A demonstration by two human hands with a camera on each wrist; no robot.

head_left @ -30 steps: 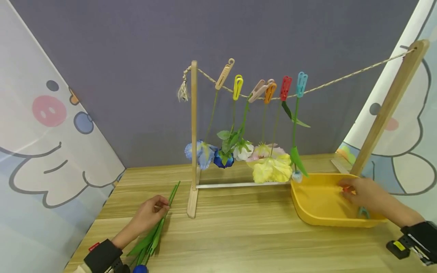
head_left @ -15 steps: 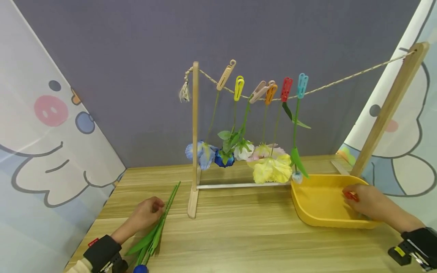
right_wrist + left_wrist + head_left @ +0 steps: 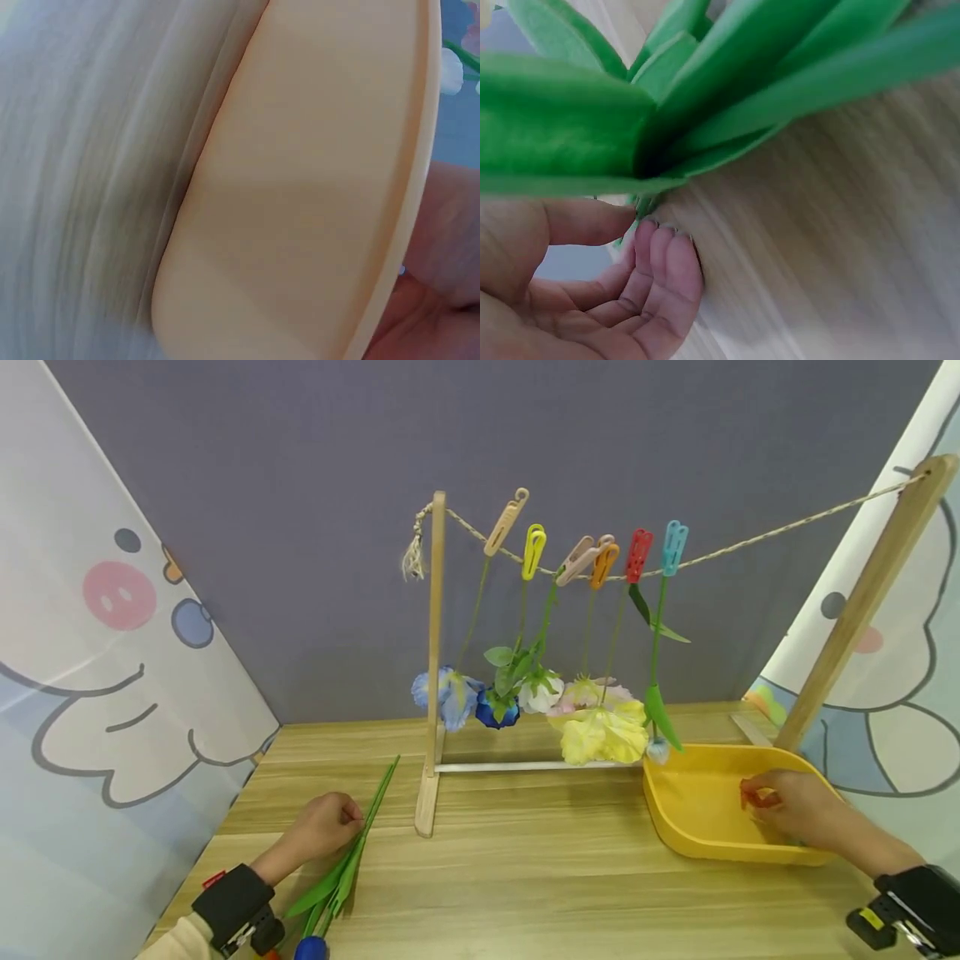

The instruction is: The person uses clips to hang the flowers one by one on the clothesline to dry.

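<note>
Now left hand (image 3: 324,828) fingers pinch flower stem (image 3: 367,827), lengthwise toward wooden rack (image 3: 433,660).

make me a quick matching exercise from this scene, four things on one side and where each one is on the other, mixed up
Things:
1. red clip
2. blue clip
3. yellow tray
4. green stems

Places:
A. pegged on the rope
B. lying on the table by the left hand
C. pinched in the right hand
D. on the table beside the rack's right post

Pairs: 1-C, 2-A, 3-D, 4-B
</note>
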